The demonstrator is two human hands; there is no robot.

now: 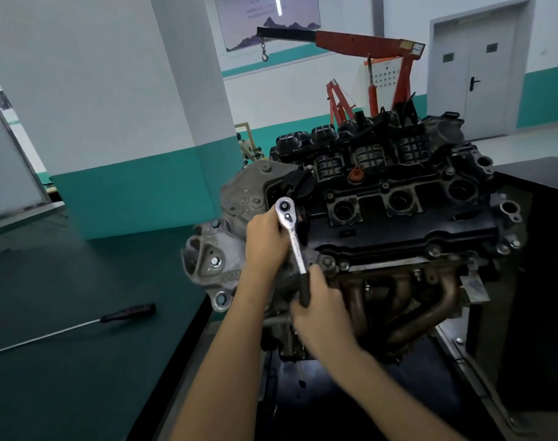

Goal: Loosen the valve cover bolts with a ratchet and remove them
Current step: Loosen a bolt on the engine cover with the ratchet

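- Chrome ratchet (293,240) is on the job. Its head sits at the left end of the black valve cover (398,230). We judge that a socket is seated on a bolt there, though the head hides it.
- Our left hand (264,240) is curled round the shank just below the head and steadies it. Our right hand (317,302) is wrapped round the black grip at the low end, placed to swing the handle.
- Along the near edge of the cover we see several bolts (434,249) seated in their holes, with more at the right end. Most of the loosening therefore seems to lie ahead of us.
- We see no removed bolts anywhere in view. On the green worktop (64,361) to the left lies a long screwdriver (128,313), well apart from the engine (239,198).
- Our reading is that we are on an early bolt, in the loosening stroke. Whether it has broken free we cannot tell.
- What is left, as we judge it: work round the seated bolts one by one with the ratchet, then lift each one out of the cover.
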